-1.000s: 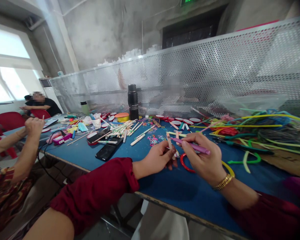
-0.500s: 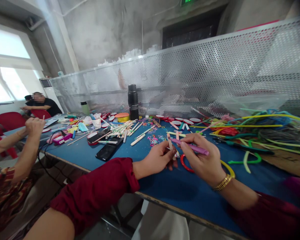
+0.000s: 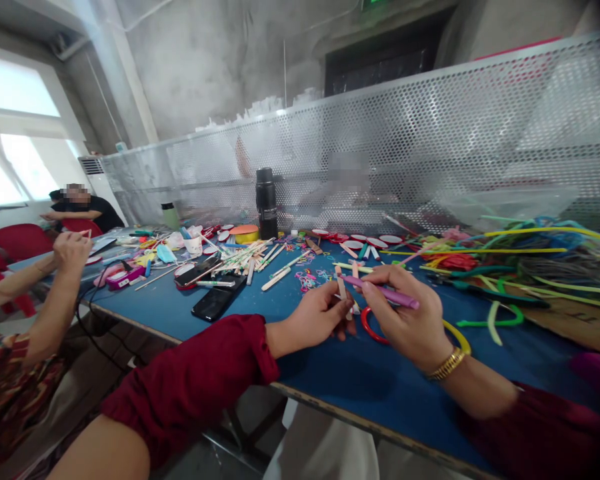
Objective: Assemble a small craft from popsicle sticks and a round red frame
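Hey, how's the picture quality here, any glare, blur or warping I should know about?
Head view: the window at far left is blown out white; wide-angle warping bends the table edge and stretches the corners; the left hand and right hand with the purple marker are fairly sharp; the lower right corner smears.

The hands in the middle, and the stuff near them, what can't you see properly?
Head view only:
- Wooden stick: its lower end is hidden inside the left hand.
- Purple marker: its middle is covered by the right hand's fingers; any print is too small to read.
- Red ring: partly hidden under both hands.
- Yellow ring: partly behind the right wrist.
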`<state>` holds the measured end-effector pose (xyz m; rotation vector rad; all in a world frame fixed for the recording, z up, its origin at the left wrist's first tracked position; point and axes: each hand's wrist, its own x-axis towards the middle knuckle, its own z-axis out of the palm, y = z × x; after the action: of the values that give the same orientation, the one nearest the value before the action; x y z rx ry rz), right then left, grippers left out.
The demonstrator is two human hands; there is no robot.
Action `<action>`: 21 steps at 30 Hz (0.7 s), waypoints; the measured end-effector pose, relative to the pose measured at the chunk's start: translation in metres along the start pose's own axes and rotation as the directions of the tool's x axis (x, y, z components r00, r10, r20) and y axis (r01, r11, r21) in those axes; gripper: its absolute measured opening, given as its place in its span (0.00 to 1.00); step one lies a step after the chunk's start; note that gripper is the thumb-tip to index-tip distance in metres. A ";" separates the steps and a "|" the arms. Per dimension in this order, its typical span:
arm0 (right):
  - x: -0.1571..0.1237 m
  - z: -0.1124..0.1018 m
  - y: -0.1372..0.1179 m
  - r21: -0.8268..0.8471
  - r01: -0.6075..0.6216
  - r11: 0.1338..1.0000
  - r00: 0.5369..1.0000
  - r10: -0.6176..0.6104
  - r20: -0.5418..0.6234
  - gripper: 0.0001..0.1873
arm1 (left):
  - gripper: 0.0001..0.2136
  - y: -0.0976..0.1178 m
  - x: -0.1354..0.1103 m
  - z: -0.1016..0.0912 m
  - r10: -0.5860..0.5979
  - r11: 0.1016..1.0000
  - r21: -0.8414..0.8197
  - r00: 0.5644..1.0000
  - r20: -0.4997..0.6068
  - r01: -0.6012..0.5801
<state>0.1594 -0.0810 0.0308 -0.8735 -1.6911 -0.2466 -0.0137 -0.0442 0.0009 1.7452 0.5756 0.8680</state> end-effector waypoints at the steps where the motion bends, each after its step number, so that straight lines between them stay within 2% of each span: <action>1: 0.000 0.000 0.000 0.001 -0.002 1.000 1.000 0.002 -0.001 0.06 | 0.29 0.000 0.000 0.000 -0.003 1.000 -0.002 1.000 -0.002 0.003; 10: 0.001 -0.003 0.001 -0.022 -0.013 1.000 1.000 0.013 -0.009 0.07 | 0.29 0.002 -0.001 0.000 0.005 1.000 -0.005 1.000 -0.015 -0.005; 21: 0.001 -0.002 0.002 -0.023 0.036 0.999 0.999 -0.037 -0.011 0.07 | 0.28 -0.001 0.000 -0.001 0.015 1.000 -0.021 1.000 -0.006 -0.015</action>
<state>0.1618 -0.0801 0.0322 -0.8574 -1.6980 -0.2956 -0.0143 -0.0440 0.0001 1.7304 0.5559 0.8868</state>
